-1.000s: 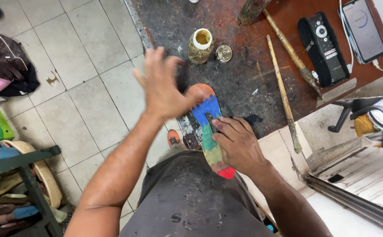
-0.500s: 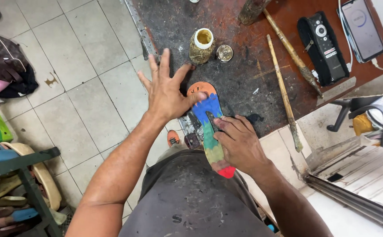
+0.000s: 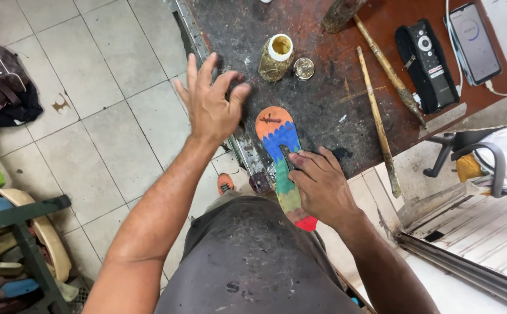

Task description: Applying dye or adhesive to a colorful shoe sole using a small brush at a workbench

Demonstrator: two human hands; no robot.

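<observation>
Your right hand [image 3: 318, 185] presses flat on the middle of the rainbow-coloured sole [image 3: 281, 152], fingers spread over it, holding it down rather than gripping. The sole lies lengthwise at the near edge of the dark workbench [image 3: 323, 110], its red heel overhanging toward your lap. Your left hand [image 3: 211, 104] hovers wide open, fingers splayed, above the bench's left edge. Ahead of the sole, bare benchtop runs up to the open glue jar [image 3: 275, 57] and its lid [image 3: 304, 68]. A wooden stick [image 3: 377, 119] lies to the right, well apart.

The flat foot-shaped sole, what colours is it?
Orange, blue, green, yellow, red bands on the sole, head view.
</observation>
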